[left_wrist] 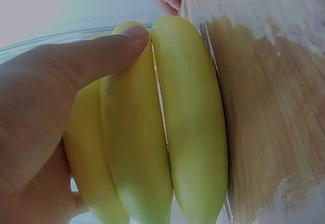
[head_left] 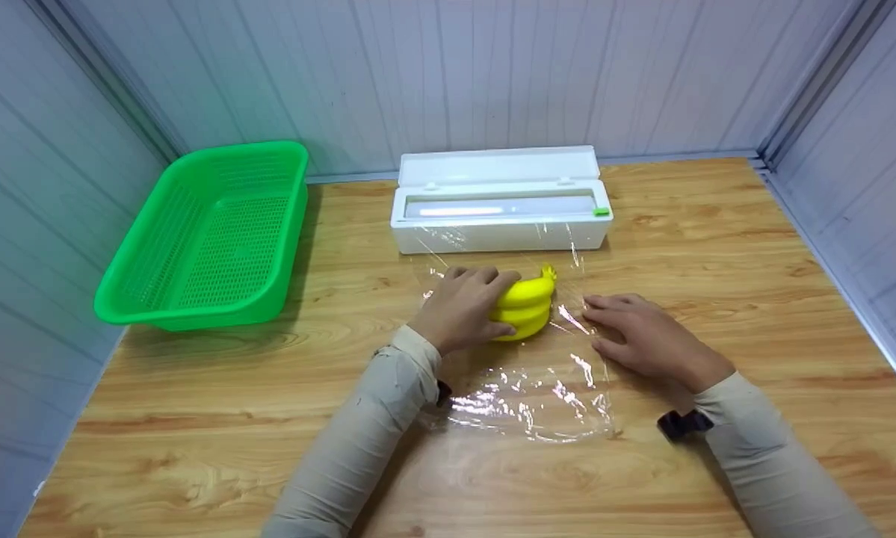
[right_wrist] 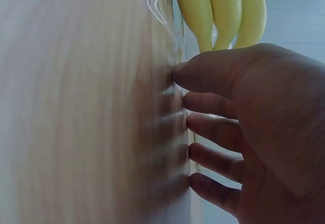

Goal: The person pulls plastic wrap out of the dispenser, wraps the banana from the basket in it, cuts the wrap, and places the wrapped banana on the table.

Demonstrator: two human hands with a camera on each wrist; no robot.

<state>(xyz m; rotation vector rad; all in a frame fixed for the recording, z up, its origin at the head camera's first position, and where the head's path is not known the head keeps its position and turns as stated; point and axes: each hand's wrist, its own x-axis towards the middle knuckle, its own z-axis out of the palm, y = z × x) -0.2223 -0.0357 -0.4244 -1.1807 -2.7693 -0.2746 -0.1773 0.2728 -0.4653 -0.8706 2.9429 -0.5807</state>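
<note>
A bunch of yellow bananas lies on a sheet of clear plastic wrap on the wooden table. My left hand grips the bunch from its left side, and in the left wrist view the thumb presses along the middle banana. At the wrap's right edge is my right hand, its fingers spread and slightly bent. Seen from the right wrist, its fingertips touch down along the film's edge, with the thumb apart from the other fingers.
Behind the bananas stands a white wrap dispenser box, lid raised, with a green slider at its right end; the film stretches from its front. A green plastic basket sits at the back left. Panel walls border the table.
</note>
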